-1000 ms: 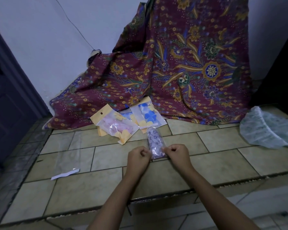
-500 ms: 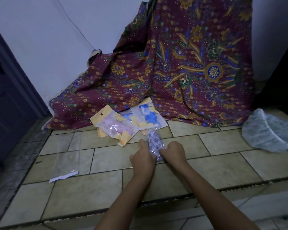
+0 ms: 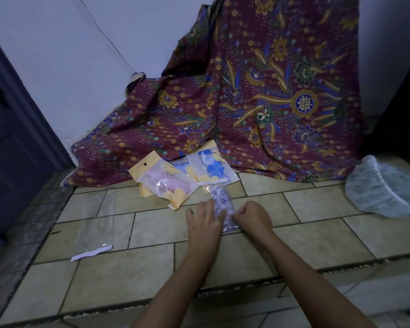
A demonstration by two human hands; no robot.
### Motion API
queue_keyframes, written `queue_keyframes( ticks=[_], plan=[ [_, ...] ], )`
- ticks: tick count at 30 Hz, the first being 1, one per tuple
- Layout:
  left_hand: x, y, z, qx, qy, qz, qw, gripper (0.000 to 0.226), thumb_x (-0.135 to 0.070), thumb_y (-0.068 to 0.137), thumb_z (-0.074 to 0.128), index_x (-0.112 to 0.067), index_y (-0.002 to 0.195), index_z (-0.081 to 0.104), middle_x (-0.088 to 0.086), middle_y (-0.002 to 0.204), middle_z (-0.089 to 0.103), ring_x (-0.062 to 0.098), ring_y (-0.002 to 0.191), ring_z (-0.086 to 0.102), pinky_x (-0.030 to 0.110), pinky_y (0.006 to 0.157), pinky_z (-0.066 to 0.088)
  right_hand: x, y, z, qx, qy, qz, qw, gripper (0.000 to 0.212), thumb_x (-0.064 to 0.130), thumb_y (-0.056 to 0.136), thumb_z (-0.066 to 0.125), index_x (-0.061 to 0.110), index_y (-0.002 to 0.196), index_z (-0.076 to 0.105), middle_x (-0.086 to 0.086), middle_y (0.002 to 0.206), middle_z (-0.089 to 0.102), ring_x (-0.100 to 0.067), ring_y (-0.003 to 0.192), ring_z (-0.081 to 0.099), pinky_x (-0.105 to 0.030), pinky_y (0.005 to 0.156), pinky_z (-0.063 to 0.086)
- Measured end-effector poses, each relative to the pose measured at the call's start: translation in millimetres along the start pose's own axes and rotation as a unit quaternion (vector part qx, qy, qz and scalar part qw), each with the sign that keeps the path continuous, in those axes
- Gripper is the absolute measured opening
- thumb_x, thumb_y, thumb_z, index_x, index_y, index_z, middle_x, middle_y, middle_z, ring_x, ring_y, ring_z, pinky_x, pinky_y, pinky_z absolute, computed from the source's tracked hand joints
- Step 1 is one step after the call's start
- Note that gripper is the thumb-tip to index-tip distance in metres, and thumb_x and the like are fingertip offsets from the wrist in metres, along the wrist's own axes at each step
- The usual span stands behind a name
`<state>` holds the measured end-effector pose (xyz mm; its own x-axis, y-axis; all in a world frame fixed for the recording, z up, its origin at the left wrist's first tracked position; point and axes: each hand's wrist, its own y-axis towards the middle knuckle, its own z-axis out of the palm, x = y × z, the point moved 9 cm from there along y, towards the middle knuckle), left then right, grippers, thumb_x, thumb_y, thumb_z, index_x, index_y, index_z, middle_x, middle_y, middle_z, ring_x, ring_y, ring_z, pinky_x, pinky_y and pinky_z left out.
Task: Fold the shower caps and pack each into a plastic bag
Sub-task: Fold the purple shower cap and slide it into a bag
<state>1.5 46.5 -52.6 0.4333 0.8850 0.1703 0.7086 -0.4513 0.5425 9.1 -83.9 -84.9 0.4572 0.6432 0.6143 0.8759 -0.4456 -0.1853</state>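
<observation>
Your fingers: left hand [image 3: 202,222] lies flat, fingers spread, fingertips pressing the left side of the filled bag [image 3: 223,208]. Your right hand [image 3: 252,217] is curled, fingers pinched narrow on the bag's near right edge; whether they grip the film or only pin it, you cannot tell.

Filled bag: clear plastic, holding a folded purple-patterned cap. It sits between your two hands, touching both, flat on the tiled floor [image 3: 118,273], its far end reaching past your fingertips.

Risks, as a judgement:
- The film looks slick; press unevenly and the bag may slide out from under your left fingertips.
- The springy cap may push back toward the near opening if your right fingers loosen before the mouth is closed.
- Trapped air could keep the pack puffy and the flap from lying down.

Further from the filled bag:
- Finished packs [image 3: 166,183], yellow-backed, just beyond it, its far end touching or nearly touching the blue-flowered one.
- Empty bag [image 3: 96,223], clear with a white strip, well to its left.
- Loose cap [image 3: 384,188], pale and unfolded, well to its right.
- Patterned cloth [image 3: 258,100], draped behind everything.
</observation>
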Motion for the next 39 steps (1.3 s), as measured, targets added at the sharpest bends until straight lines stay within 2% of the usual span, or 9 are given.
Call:
queue_keyframes(
  ticks=[7, 11, 14, 17, 20, 27, 31, 34, 39],
  plan=[
    [14, -10, 17, 0.077, -0.033, -0.064, 0.994, 0.027, -0.044, 0.073, 0.058, -0.036, 0.096, 0.07, 0.002, 0.105, 0.067, 0.024, 0.092, 0.045, 0.038, 0.067, 0.045, -4, 3, 5, 0.024, 0.033, 0.028, 0.999, 0.022, 0.03, 0.076, 0.067, 0.011, 0.087, 0.073, -0.008, 0.099, 0.071, -0.026, 0.097, 0.064, -0.026, 0.078, 0.048],
    [40, -17, 17, 0.101, -0.143, -0.189, 0.966, 0.038, -0.045, 0.072, 0.071, -0.039, 0.109, 0.065, 0.004, 0.126, 0.055, 0.026, 0.112, 0.049, 0.043, 0.085, 0.039, 3, -3, 3, 0.018, 0.102, -0.032, 0.994, 0.026, 0.015, 0.078, 0.066, 0.019, 0.054, 0.058, -0.004, 0.069, 0.065, -0.019, 0.071, 0.06, -0.025, 0.064, 0.043],
    [58, -24, 34, 0.164, -0.318, -0.282, 0.89, 0.055, -0.044, 0.083, 0.061, -0.029, 0.135, 0.047, 0.0, 0.139, 0.043, 0.018, 0.128, 0.038, 0.035, 0.103, 0.027, 8, -7, 2, 0.059, 0.32, -0.062, 0.943, 0.032, -0.004, 0.078, 0.064, 0.014, 0.055, 0.052, 0.006, 0.047, 0.055, -0.007, 0.049, 0.05, -0.017, 0.048, 0.04],
    [55, -22, 39, 0.155, -0.592, -0.348, 0.71, 0.064, -0.026, 0.084, 0.067, -0.007, 0.139, 0.04, 0.005, 0.107, 0.064, 0.013, 0.099, 0.058, 0.022, 0.087, 0.045, 17, -12, 5, 0.138, 0.487, -0.057, 0.86, 0.03, -0.012, 0.082, 0.055, 0.01, 0.063, 0.048, -0.001, 0.06, 0.061, -0.008, 0.053, 0.056, -0.015, 0.048, 0.046],
    [46, -15, 31, 0.147, -0.732, -0.363, 0.558, 0.023, -0.004, 0.087, 0.059, -0.005, 0.109, 0.064, 0.008, 0.086, 0.072, 0.015, 0.078, 0.065, 0.024, 0.076, 0.051, 28, -16, 1, 0.181, 0.589, -0.051, 0.786, 0.028, -0.017, 0.083, 0.05, 0.007, 0.068, 0.047, -0.006, 0.066, 0.066, -0.012, 0.059, 0.065, -0.024, 0.056, 0.056],
    [47, -6, 16, 0.144, -0.782, -0.377, 0.474, 0.019, 0.008, 0.086, 0.052, -0.003, 0.07, 0.055, -0.001, 0.048, 0.061, 0.005, 0.044, 0.057, 0.013, 0.049, 0.048, 41, -19, 4, 0.243, 0.666, -0.021, 0.705, 0.022, -0.016, 0.085, 0.043, -0.004, 0.098, 0.056, -0.012, 0.077, 0.072, -0.017, 0.068, 0.07, -0.028, 0.063, 0.059],
    [61, -6, 15, 0.078, -0.74, -0.398, 0.536, 0.024, 0.005, 0.084, 0.058, -0.011, 0.067, 0.054, -0.004, 0.052, 0.058, 0.01, 0.054, 0.051, 0.025, 0.058, 0.042, 35, -13, 8, 0.206, 0.573, -0.02, 0.793, 0.014, -0.003, 0.09, 0.048, 0.001, 0.09, 0.062, -0.009, 0.071, 0.068, -0.013, 0.06, 0.064, -0.023, 0.061, 0.055],
    [87, 5, -9, -0.042, -0.615, -0.37, 0.695, 0.028, 0.005, 0.082, 0.059, -0.014, 0.063, 0.052, -0.002, 0.06, 0.054, -0.002, 0.054, 0.05, 0.02, 0.06, 0.04, 31, -7, -2, 0.145, 0.475, -0.049, 0.867, 0.011, 0.006, 0.093, 0.051, 0.003, 0.096, 0.061, -0.008, 0.073, 0.061, -0.007, 0.053, 0.059, -0.016, 0.052, 0.046],
    [70, 41, -61, -0.141, -0.227, -0.122, 0.956, 0.01, 0.002, 0.067, 0.057, -0.005, 0.068, 0.05, 0.012, 0.065, 0.051, 0.025, 0.057, 0.048, 0.032, 0.048, 0.035, 23, -3, -13, 0.085, 0.401, -0.067, 0.91, 0.015, 0.002, 0.09, 0.052, 0.004, 0.101, 0.063, -0.004, 0.071, 0.061, -0.008, 0.055, 0.055, -0.012, 0.048, 0.04]
  ],
)
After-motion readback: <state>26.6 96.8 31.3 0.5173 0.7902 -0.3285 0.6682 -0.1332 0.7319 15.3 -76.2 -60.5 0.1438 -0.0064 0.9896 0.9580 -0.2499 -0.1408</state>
